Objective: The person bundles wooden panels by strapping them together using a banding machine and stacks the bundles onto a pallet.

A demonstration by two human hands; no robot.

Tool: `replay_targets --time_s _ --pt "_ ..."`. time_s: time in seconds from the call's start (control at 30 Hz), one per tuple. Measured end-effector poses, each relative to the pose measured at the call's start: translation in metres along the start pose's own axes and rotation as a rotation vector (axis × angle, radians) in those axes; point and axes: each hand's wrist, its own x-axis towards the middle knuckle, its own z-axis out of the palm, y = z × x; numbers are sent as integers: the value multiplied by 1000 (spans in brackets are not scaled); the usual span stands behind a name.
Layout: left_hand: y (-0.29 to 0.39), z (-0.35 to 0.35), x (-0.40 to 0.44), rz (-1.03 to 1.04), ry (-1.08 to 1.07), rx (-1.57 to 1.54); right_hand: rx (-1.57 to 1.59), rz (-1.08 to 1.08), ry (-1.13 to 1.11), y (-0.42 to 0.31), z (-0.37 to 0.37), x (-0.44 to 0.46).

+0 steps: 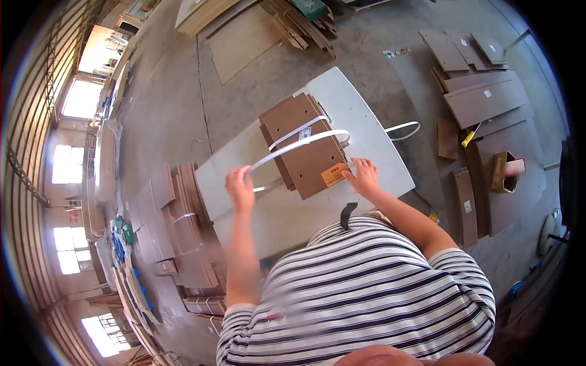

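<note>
A stack of brown boards (305,146) with round holes lies at a slant on the white table (366,131). One white strap (299,133) crosses the stack. My left hand (240,186) is closed on the end of a second white strap (305,141), which arches over the boards. An orange label (334,174) is on the board corner nearest my right hand (364,177). That hand has its fingers apart beside the corner, its thumb near the label. A black strip (348,215) lies by the table's near edge.
More brown boards (485,94) are piled at the right, with a yellow-handled tool (468,139) and a small cardboard box (504,172). Bundled boards (183,207) stand left of the table. A white strap loop (404,130) sticks out past the table's right edge.
</note>
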Motion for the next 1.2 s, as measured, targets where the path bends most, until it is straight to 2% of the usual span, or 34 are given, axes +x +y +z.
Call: replay_targets --time_s 0.03,0.13,0.2,0.23,0.33,0.4,0.47,0.5,0.53,0.57,0.6,0.63,0.7,0.8,0.87,1.0,1.07,1.1,1.17,1.2 --pt "6 21 -6 -64 -42 29 20 40 -11 2 -4 0" --pt "10 63 -36 -71 -153 9 20 22 -4 9 -12 -3" --pt "20 80 -54 -335 -191 -89 41 23 22 18 -15 -9" --pt "22 88 -63 -334 -193 -94 66 23 40 23 -17 -12" --pt "-1 129 -100 -677 -263 -387 85 60 41 40 -20 -20" --pt "38 113 -107 -1128 -276 -784 134 96 14 46 -12 -28" --pt "60 80 -127 -561 -656 -563 186 212 7 60 -5 -47" --pt "73 64 -136 -270 -730 -482 193 252 -74 46 -22 -54" --pt "67 82 -142 -206 -747 -492 202 248 -79 51 -15 -50" --pt "63 109 -145 -327 -752 -632 134 211 -67 48 -12 -50" --pt "54 134 -143 -616 -711 -930 157 222 -146 32 -28 -47" --pt "48 148 -144 -899 -628 -1191 208 115 -94 32 -22 -49" --pt "48 167 -142 -1194 -504 -1483 215 92 -72 30 -33 -43" --pt "49 177 -143 -1261 -494 -1596 318 55 -55 41 -22 -51" --pt "52 174 -141 -1265 -504 -1618 244 159 -169 46 -32 -52" --pt "65 173 -136 -1317 -502 -1664 296 209 -77 60 -42 -68" --pt "74 166 -129 -1455 -500 -1718 304 218 -46 67 -45 -71" --pt "76 166 -131 -1459 -490 -1720 304 213 -54 70 -44 -72" --pt "76 166 -137 -1279 -496 -1695 327 237 -75 76 -44 -76" --pt "74 167 -137 -1330 -477 -1717 331 231 -85 79 -45 -78"
